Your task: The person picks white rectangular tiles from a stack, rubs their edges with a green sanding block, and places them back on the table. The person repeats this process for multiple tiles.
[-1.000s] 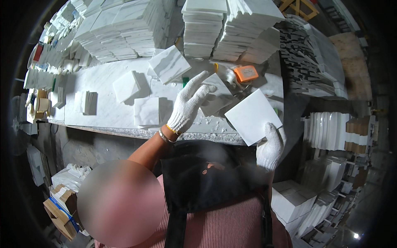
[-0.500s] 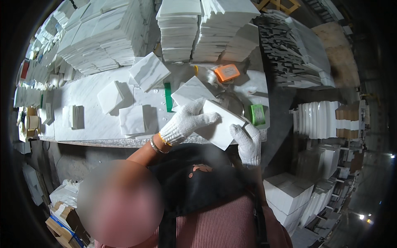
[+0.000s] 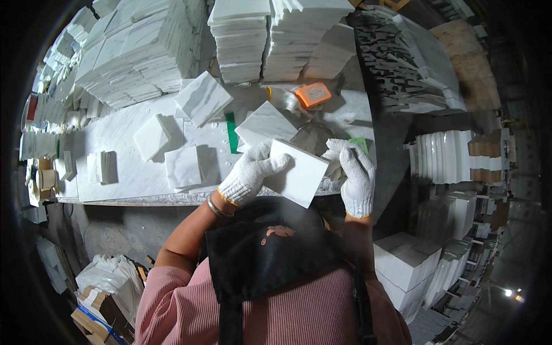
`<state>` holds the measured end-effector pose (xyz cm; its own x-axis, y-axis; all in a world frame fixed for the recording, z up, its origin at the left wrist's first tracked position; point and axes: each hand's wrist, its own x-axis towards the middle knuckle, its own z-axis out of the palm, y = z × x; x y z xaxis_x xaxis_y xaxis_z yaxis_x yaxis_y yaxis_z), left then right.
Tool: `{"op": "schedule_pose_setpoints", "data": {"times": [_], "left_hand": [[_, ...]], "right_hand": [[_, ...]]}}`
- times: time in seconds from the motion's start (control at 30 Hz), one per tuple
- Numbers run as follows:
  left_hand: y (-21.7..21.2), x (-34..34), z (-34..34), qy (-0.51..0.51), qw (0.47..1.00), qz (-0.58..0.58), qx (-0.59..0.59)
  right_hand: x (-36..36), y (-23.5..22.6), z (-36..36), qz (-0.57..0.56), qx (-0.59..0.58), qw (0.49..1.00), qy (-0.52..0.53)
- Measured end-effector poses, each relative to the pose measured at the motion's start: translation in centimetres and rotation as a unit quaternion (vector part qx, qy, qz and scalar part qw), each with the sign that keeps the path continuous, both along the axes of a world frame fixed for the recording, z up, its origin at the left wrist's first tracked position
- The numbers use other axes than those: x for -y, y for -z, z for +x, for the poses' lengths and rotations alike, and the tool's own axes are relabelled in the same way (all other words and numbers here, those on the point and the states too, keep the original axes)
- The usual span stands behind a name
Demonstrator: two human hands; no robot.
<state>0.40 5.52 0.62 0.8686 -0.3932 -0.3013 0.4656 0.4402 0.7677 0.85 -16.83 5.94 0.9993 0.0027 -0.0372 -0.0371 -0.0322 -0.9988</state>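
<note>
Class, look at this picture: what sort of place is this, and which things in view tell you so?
Probably a stone-tile workshop: tile stacks behind a marble bench, and gloved hands holding a white tile.

Bare bench [image 3: 123, 172] strip open left of the hands, loose tiles [image 3: 183, 167] dotting it, tall stacks [image 3: 241, 40] walling the back, orange block [image 3: 313, 95] crowding ahead

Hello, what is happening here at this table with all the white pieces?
A person in white knit gloves holds a square white marble tile above the near edge of a marble worktable. The left hand lies on the tile's face; the right hand grips its right side. More loose tiles lie on the table, and tall tile stacks stand behind.
</note>
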Motion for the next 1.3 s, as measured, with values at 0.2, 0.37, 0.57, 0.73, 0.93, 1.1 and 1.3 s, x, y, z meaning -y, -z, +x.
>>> {"op": "schedule_pose_setpoints", "data": {"times": [0.2, 0.37, 0.57, 0.73, 0.93, 1.1, 1.3], "left_hand": [[-0.9, -0.2, 0.3, 0.020, 0.999, -0.006, -0.050], [0.3, 0.1, 0.3, 0.008, 0.999, -0.003, -0.034], [-0.3, 0.4, 0.2, 0.001, 0.998, 0.064, 0.009], [-0.1, -0.1, 0.3, -0.012, 0.999, 0.033, -0.012], [-1.1, -0.9, 0.3, -0.084, 0.996, 0.009, -0.022], [-1.6, -0.9, -0.3, -0.128, 0.992, 0.021, -0.010], [-1.8, -1.5, -0.8, -0.106, 0.993, 0.041, 0.014]], "right_hand": [[0.8, 0.3, -0.2, -0.034, 0.046, 0.992, -0.114], [-0.2, -0.6, 0.3, -0.021, 0.033, 0.986, -0.163], [-0.9, -0.9, 0.7, -0.053, 0.040, 0.985, -0.160], [-0.6, 0.0, 0.7, 0.008, 0.093, 0.993, -0.072], [0.8, 1.2, 0.5, 0.080, -0.017, 0.996, 0.027], [0.0, 1.5, 0.4, 0.045, -0.069, 0.996, 0.016], [-1.5, 2.9, -1.3, 0.026, -0.092, 0.995, -0.026]]}}
